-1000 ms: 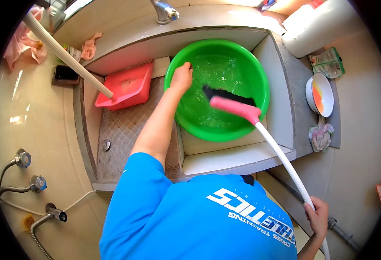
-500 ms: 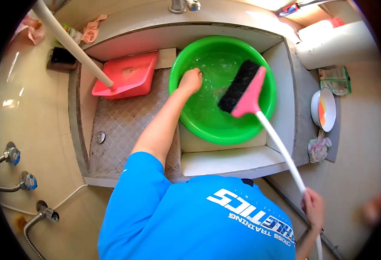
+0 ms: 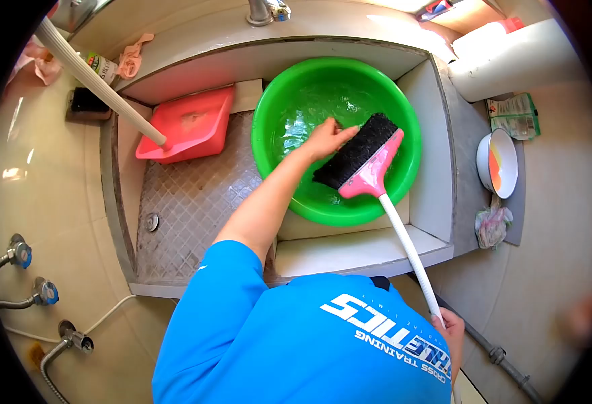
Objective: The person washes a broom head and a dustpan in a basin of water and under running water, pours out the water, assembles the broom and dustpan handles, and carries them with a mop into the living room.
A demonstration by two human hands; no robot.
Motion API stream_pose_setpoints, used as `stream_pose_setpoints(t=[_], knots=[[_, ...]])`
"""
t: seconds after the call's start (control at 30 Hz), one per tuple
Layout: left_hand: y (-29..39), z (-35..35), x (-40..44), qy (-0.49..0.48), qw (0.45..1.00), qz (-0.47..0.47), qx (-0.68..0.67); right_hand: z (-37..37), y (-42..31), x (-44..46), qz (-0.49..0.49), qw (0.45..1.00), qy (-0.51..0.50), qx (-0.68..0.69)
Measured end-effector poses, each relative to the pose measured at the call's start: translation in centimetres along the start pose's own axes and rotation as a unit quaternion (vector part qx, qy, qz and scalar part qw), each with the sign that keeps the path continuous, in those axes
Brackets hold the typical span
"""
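Observation:
A broom with a pink head and black bristles (image 3: 360,149) is held tilted over a green basin (image 3: 267,176) of water. My right hand (image 3: 449,325) is closed round its white handle (image 3: 407,241), beside my blue shirt. Inside the basin, my left hand (image 3: 328,139) is by the bristles, thumb apart from the other fingers and reaching toward them. Nothing shows in that hand, though its fingertips are partly hidden. The bristles look wet.
A pink dustpan (image 3: 218,128) with a long white handle leans in the sink's left part (image 3: 188,202). A tap (image 3: 259,12) stands behind. To the right are a white bowl (image 3: 484,165) and a plastic packet (image 3: 526,120). Valves (image 3: 45,292) line the left wall.
The broom head has moved down and left in view, toward my left hand. My left hand has moved right from the basin's left side to the bristles. My right hand has come in closer to my body.

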State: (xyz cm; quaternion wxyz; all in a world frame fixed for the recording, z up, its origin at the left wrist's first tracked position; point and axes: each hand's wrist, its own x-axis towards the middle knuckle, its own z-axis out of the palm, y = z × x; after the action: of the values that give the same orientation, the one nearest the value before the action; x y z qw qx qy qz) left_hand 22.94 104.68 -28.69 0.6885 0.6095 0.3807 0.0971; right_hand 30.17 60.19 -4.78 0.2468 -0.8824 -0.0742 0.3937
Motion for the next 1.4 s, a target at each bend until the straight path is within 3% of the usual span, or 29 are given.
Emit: stream_pose_setpoints(t=[0.07,0.2,0.33,0.43,0.57,0.7,0.83,0.9,0.97,1.07,1.17,1.27,1.33,1.4], knots=[[0.8,1.5,0.1,0.048,0.984,0.085,0.147,0.2,1.9,-0.1,-0.016,1.0,-0.006,0.003],[0.5,3.6,1.5,0.121,0.968,0.187,0.119,0.8,2.9,-0.3,-0.042,0.999,-0.014,-0.006],[0.3,4.0,2.6,0.165,0.959,0.221,0.064,1.8,3.0,-0.6,-0.067,0.998,0.002,-0.004],[0.8,4.5,2.8,0.211,0.962,0.174,0.0,2.1,3.3,-0.3,-0.079,0.997,0.004,-0.009],[0.4,4.6,3.6,0.267,0.942,0.186,0.082,2.8,2.2,-0.8,-0.085,0.996,0.028,-0.003],[1.5,3.9,3.5,0.234,0.93,0.209,0.191,3.0,2.9,-0.5,-0.073,0.997,0.03,-0.005],[1.3,3.0,3.8,0.228,0.931,0.188,0.216,3.3,2.7,-0.2,-0.097,0.995,0.025,0.002],[0.2,2.1,4.3,0.266,0.917,0.187,0.231,3.2,1.8,-0.5,-0.057,0.998,0.001,-0.006],[-0.8,-1.9,4.6,0.351,0.901,0.111,0.229,2.5,6.0,-1.0,-0.072,0.997,0.013,0.002],[-0.7,-6.5,2.5,0.331,0.898,0.098,0.272,2.3,7.2,-1.4,-0.083,0.996,0.024,0.01],[0.9,-6.9,1.3,0.302,0.88,0.162,0.329,2.6,6.2,-1.9,-0.068,0.996,0.052,0.016],[-0.2,-6.5,-0.4,0.273,0.902,0.086,0.322,2.0,6.4,-1.5,-0.086,0.994,0.066,-0.013],[-2.0,-5.6,-0.6,0.16,0.872,0.022,0.463,1.3,7.0,-1.1,-0.09,0.988,0.12,-0.033],[-2.2,-4.7,-1.6,0.129,0.874,0.0,0.469,0.8,5.1,-1.2,-0.108,0.983,0.132,-0.062]])
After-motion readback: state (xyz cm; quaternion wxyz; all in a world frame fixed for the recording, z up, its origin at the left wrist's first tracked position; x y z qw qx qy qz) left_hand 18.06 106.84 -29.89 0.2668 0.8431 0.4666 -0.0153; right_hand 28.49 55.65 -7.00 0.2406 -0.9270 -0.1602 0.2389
